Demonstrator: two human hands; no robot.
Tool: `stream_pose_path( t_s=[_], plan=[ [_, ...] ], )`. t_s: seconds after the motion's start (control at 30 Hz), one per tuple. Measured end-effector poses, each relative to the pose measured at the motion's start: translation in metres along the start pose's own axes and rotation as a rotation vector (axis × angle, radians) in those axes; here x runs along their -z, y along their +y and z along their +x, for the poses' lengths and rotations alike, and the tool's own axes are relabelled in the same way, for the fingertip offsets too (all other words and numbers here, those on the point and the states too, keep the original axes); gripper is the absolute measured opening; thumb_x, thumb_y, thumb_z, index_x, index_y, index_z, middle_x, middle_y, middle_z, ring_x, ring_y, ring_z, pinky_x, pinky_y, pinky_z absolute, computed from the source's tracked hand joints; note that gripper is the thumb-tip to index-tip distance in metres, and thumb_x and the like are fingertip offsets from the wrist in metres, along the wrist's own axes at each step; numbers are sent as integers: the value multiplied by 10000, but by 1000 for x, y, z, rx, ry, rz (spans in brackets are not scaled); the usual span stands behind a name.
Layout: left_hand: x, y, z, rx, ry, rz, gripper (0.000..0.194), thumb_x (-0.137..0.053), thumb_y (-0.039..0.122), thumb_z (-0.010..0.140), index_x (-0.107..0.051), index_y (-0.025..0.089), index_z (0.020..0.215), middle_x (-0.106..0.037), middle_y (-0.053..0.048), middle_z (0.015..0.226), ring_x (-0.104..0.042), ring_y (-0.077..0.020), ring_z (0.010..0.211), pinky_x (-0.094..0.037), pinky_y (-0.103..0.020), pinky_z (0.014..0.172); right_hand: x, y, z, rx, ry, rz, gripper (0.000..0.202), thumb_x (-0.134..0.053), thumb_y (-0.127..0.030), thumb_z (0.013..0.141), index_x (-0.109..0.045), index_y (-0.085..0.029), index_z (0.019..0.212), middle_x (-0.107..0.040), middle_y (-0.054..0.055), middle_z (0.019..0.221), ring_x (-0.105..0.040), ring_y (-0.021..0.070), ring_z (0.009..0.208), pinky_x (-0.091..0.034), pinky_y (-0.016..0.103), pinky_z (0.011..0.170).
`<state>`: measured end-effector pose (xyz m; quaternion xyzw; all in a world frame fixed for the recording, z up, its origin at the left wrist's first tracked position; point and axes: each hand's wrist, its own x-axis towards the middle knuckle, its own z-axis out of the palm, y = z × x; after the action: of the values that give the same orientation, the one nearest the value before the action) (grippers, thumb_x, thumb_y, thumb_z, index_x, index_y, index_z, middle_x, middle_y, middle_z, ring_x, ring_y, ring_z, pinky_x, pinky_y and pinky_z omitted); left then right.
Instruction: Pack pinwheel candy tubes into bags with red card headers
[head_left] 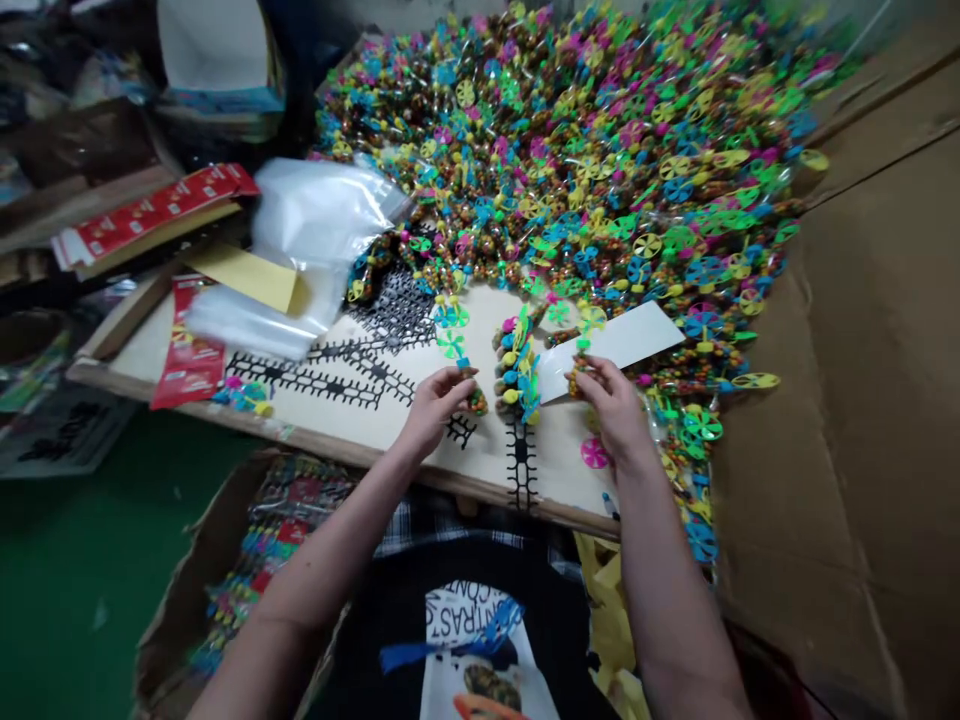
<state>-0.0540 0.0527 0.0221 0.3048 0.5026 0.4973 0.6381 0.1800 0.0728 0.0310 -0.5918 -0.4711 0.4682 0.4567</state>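
the left hand point(439, 405), thumb and fingertips nearly closed, pinches a bead-filled pinwheel toy point(452, 345) just left of a row of similar toys point(517, 368). that row sits on a black plastic toothed strip point(521, 462) lying on the wooden tabletop point(352, 420). the right hand point(613, 405), fingers curled in, pinches what looks like a second pinwheel toy point(582, 350), though blur softens it, over a white card strip point(649, 335). a big heap of wrapped pinwheel toys point(600, 170) spreads behind both hands. clear plastic bags point(319, 215) and more black strips point(300, 380) lie to the left.
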Motion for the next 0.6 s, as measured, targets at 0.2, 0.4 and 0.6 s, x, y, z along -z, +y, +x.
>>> stream_pose_path(
  t_s=[0.2,0.4,0.6],
  plan=[
    [-4,-16,-26,-27,5,70,263,-755,325,593,-614,148,728,-634,5,657,-578,-102,571,-480,-230,546,-6,33,-67,4,65,-5,337,-694,-411,648,-563,-205,881,-669,33,827,-640,174,741,-551,334,687],
    [-7,-25,-37,-142,54,137,305,-750,327,604,-523,174,737,-641,1,748,-574,-98,603,-481,-251,609,-36,47,-89,14,30,-37,294,-641,-426,684,-545,-212,861,-679,47,798,-664,202,738,-560,385,750],
    [-7,-35,-32,-215,61,266,240,-682,310,666,-496,188,757,-545,38,684,-528,-96,622,-438,-227,617,-36,49,-87,189,40,-281,211,-548,-374,763,-587,-208,886,-668,74,883,-633,219,858,-523,396,829]
  ],
)
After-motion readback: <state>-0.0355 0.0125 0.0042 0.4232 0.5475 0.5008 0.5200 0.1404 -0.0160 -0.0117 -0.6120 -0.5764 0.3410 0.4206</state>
